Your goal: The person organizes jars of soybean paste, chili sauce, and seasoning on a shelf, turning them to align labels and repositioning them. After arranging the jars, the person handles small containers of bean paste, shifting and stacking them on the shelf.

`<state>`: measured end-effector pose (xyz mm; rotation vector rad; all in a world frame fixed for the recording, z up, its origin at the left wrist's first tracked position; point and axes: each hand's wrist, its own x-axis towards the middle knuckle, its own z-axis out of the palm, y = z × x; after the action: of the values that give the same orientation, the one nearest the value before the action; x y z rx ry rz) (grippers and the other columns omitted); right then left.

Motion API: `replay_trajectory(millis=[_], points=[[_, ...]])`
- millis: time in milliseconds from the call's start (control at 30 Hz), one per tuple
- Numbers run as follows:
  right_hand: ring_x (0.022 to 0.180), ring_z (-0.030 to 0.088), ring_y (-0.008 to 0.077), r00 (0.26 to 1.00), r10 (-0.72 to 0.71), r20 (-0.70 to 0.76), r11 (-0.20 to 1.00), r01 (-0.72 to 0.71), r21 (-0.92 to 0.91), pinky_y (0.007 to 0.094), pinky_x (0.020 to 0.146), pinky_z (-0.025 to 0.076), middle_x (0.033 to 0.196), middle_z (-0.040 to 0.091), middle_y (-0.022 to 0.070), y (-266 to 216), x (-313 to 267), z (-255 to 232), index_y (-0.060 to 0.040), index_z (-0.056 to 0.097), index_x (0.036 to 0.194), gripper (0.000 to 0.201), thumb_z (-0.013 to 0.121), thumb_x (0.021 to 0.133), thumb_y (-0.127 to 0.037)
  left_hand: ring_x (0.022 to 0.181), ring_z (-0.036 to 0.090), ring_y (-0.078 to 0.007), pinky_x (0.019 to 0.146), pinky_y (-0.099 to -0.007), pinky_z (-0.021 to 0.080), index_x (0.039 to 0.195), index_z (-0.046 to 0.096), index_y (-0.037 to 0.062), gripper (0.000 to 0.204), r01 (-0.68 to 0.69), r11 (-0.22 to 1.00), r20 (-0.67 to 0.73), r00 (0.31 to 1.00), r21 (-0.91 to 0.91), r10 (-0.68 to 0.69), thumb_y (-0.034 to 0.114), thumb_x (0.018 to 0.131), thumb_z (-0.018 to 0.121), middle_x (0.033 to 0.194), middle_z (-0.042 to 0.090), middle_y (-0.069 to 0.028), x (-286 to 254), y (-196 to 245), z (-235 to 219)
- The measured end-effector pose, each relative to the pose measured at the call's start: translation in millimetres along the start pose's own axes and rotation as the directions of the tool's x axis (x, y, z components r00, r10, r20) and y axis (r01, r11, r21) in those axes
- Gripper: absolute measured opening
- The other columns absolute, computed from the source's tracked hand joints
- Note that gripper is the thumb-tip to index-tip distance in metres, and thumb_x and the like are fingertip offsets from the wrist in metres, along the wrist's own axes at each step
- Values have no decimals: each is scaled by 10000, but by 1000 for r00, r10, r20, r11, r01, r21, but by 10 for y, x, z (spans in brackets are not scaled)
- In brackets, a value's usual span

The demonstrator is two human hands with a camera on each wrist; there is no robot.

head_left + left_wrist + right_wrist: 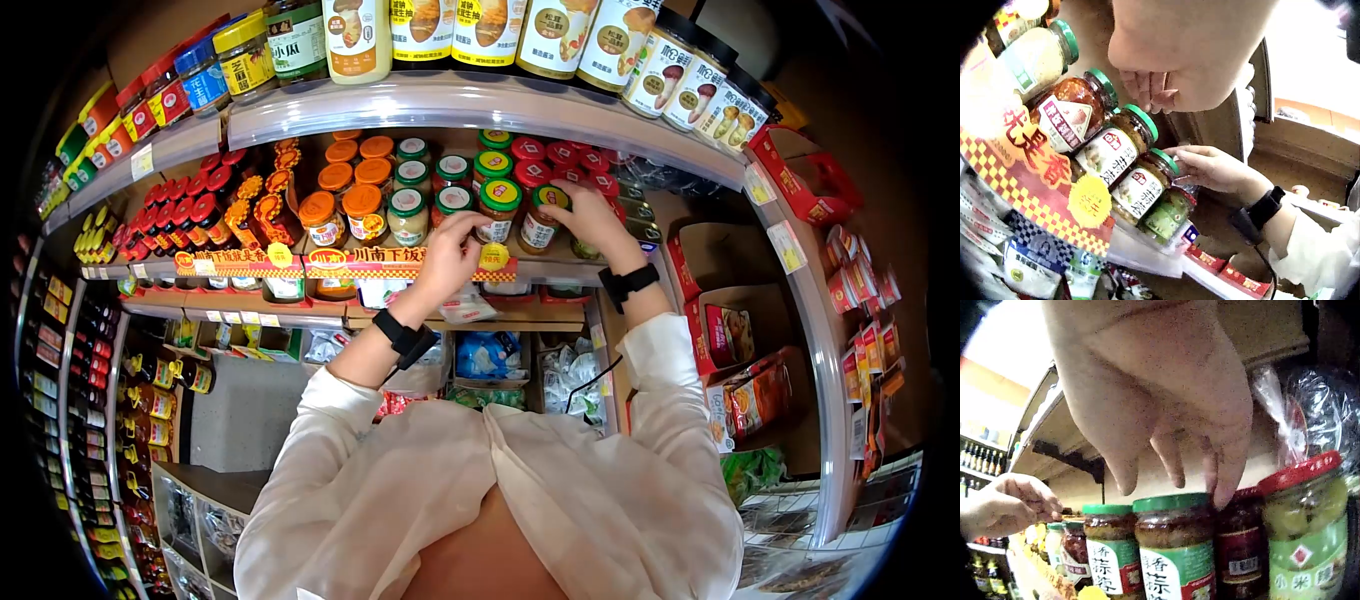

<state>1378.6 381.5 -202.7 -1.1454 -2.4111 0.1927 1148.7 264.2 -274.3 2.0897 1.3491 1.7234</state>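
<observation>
On the middle shelf (560, 272), front row, both hands work among green-lidded jars. Landmark: the green-lidded jar (498, 210) with white label at the shelf's front edge, above the yellow-and-red price strip (350, 260).

Left hand (447, 258): just left of that jar, at the shelf lip. Fingers curled together, tips bunched at the jar's side; the head view does not settle whether they pinch the jar or only touch it. Right wrist view shows the same hand (1013, 503) with fingers drawn in, hovering over the lids further down the row. Black wrist strap (404, 338) on the forearm.

Right hand (590, 215): just right of the landmark jar, over the next jar (543, 222). From the right wrist view, fingers (1225, 469) hang downward and slightly apart, one tip touching the lid rim of a green-lidded jar (1175, 547); nothing gripped. Left wrist view agrees: fingers extended, resting against the end of the jar row (1166, 206).

Beyond the right hand: red-lidded jars (575, 160), one with pale green contents (1307, 531) close to the fingers. Left of the landmark jar: orange-lidded jars (345, 205). Shelf above the landmark carries taller bottles (470, 30). Person wears a white sleeve (660, 400).
</observation>
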Motion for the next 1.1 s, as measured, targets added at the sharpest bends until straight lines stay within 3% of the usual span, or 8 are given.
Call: replay_trajectory(millis=[67,133,200,333,500,700,967,1100], points=[[1084,613,422,1000,-14,-7,998,13,-69,472,934,497,1121,664,266,-31,14,93,-38,554,1350,654,738,844,-408,921,671,-243,800,-324,538,1093,666,-9,338,148,983,50,988,-111,-143,-126,812,520,1044,663,-146,-79,52,63],[1095,602,437,998,37,52,999,-36,-13,473,923,503,1123,655,285,-96,32,120,-49,535,1374,682,748,836,-411,893,672,-220,790,-317,537,1072,668,-21,313,149,983,38,989,-104,-145,-125,817,519,1004,663,-137,-158,68,105],[1091,604,438,999,39,31,999,-39,-12,470,915,510,1116,660,280,-77,79,175,-47,515,1383,732,784,792,-385,859,674,-260,732,-318,540,1057,669,-20,312,163,981,66,985,-101,-157,-123,800,524,993,652,-156,-217,75,113],[1104,602,432,995,103,15,990,-104,95,465,933,506,1131,655,275,-109,109,147,-28,513,1333,759,814,701,-321,854,678,-245,726,-317,542,1060,664,-34,302,226,964,68,974,-141,-218,-123,807,525,963,648,-161,-294,26,86],[1118,595,428,995,89,43,980,-95,172,449,936,504,1146,652,263,-41,151,179,-19,526,1285,741,814,658,-290,919,667,-203,811,-303,537,1110,646,-41,324,299,946,120,951,-126,-285,-130,830,509,1011,662,-141,-273,76,-15],[1015,664,342,996,-3,86,963,-20,270,395,897,517,1081,682,235,41,188,164,-31,607,1219,648,812,649,-262,890,674,-210,772,-305,544,1087,661,-33,311,270,957,102,960,-105,-259,-124,831,511,988,663,-142,-283,84,33],[989,677,329,995,-13,96,927,-24,375,387,873,526,1052,694,223,77,164,197,-39,612,1233,641,803,659,-249,874,687,-235,722,-309,548,1046,669,-41,267,260,963,130,960,-66,-250,-106,826,532,971,671,-163,-289,41,166],[986,681,321,995,-23,92,923,-14,384,382,866,529,1047,699,217,92,169,207,-39,615,1229,630,803,664,-246,904,686,-196,773,-296,545,1083,671,-31,280,293,955,203,939,-52,-277,-95,849,530,991,695,-115,-328,17,198]])
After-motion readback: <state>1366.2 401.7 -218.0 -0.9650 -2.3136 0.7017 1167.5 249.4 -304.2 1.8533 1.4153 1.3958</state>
